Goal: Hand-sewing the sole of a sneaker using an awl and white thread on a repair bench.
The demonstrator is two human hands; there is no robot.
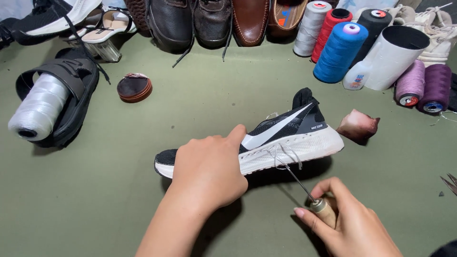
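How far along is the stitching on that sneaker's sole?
Some white thread loops already hang at the sneaker's white sole edge, so stitching has begun. The left hand steadies the sneaker while the right hand drives the awl into the sole. The remaining sole edge shows no visible stitches.

Olive-green surface [95, 209] under even, soft light; shoes [209, 19] and thread cones [340, 50] line its far edge.
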